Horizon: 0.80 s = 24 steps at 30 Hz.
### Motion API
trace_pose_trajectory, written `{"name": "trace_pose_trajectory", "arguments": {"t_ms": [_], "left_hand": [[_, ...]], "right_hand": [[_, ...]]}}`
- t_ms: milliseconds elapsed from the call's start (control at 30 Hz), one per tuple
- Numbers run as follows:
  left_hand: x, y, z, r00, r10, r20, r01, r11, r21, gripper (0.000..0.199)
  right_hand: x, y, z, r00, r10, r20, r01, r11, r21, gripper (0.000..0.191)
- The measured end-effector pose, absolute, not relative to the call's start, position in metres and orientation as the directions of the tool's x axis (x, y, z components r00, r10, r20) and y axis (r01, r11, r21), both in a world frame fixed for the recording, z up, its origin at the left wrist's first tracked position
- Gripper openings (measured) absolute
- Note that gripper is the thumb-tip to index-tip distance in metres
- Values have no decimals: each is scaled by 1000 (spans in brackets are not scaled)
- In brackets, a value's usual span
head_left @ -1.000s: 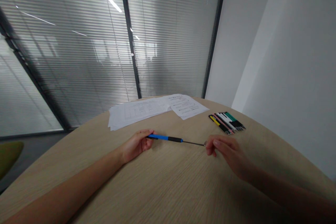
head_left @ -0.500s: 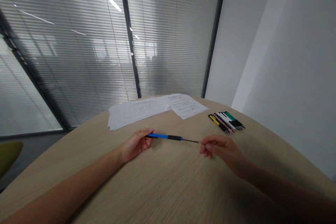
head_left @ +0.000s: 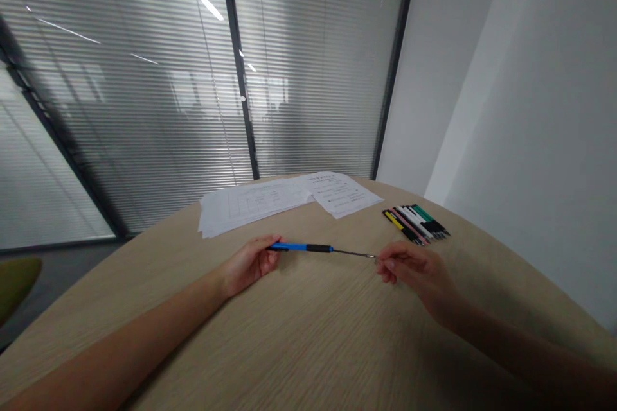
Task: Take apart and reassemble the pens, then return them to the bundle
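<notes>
L hand (head_left: 251, 265) is curled round the butt end of a slim blue-and-black plastic-handled precision screwdriver (head_left: 303, 247), fingers closed on the blue section, so that grip is together & clamped on it. R hand (head_left: 414, 277) has thumb & forefinger pinched together at the tip of the thin steel shaft (head_left: 354, 253); contact pt is tiny in view, but the tip looks held, not just touched. Tool spans the gap btw hands, roughly level, just above the pale wood-grain round table (head_left: 308, 340); can't tell if it touches the wood. For a steady hold, best to keep both grips light & even, wrists low, no sideways load on the thin shaft. Further off, well apart from the tool & not in its line: a loose stack of white printed paper sheets (head_left: 250, 209), another white printed sheet (head_left: 344, 194) overlapping it, and a tight row of multicoloured plastic pens (head_left: 414, 226). Behind the table edge, a glass partition w/ grey horizontal blinds (head_left: 135, 109).
</notes>
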<state>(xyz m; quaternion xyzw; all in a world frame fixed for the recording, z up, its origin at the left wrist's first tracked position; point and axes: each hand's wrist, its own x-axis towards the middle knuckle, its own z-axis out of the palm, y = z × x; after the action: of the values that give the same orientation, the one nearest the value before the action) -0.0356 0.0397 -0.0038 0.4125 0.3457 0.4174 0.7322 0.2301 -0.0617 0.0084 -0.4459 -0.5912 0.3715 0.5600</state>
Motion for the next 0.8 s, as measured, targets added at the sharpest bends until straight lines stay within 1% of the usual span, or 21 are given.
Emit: {"name": "trace_pose_trajectory", "arguments": {"t_ms": [133, 233, 567, 800], "left_hand": [[-35, 39, -2, 405, 899, -170, -338, 319, 885, 17], [-34, 38, -1, 395, 903, -169, -346, 316, 883, 18], [-34, 37, 1, 375, 908, -185, -350, 324, 879, 22], [-34, 39, -2, 372, 911, -179, -357, 318, 878, 21]], "right_hand": [[232, -62, 9, 137, 886, 443, 127, 428, -895, 7], [234, -60, 8, 181, 866, 467, 153, 444, -883, 7], [233, -56, 7, 166, 893, 418, 215, 381, -900, 16], [236, -52, 2, 128, 855, 504, 389, 424, -818, 16]]}}
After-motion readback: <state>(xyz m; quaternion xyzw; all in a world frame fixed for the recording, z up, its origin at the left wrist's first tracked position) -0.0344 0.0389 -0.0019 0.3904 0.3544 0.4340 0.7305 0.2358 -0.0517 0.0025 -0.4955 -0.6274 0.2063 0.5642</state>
